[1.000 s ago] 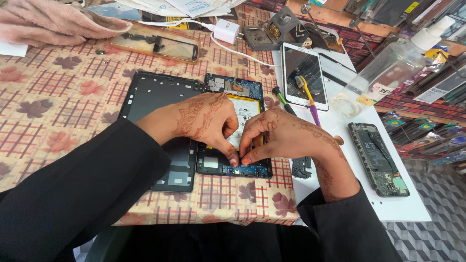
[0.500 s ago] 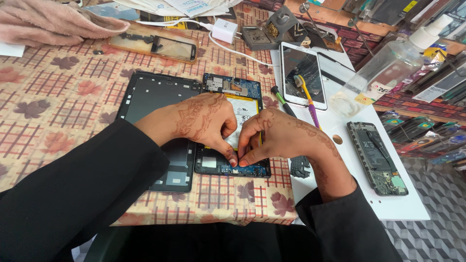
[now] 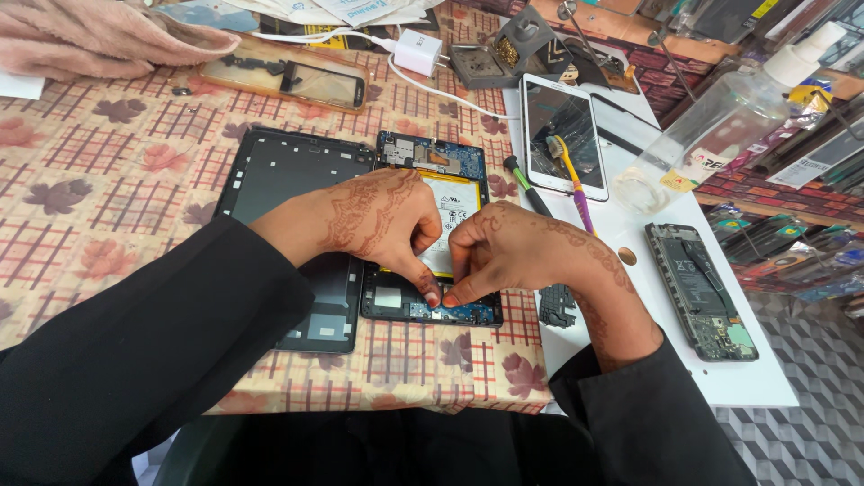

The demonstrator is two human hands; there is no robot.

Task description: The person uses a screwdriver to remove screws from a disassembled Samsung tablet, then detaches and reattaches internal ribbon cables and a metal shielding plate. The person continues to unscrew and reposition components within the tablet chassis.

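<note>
Head view — screwdriver (image 3: pixel 526 186), toothbrush (image 3: pixel 572 180) beside tablet (image 3: pixel 430 229)

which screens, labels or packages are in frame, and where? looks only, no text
White phone: right of the opened tablet, face up, dark rectangular screen.
Black screen panel: left of the tablet, partly under the left hand.
Clear spray bottle: far right, lying tilted, white label with red.
White battery label: inside the opened tablet, above the right hand.

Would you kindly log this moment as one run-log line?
left hand: fingertips on opened tablet lower edge | right hand: pinching same spot | black back cover: beside tablet | white phone: untouched
</note>
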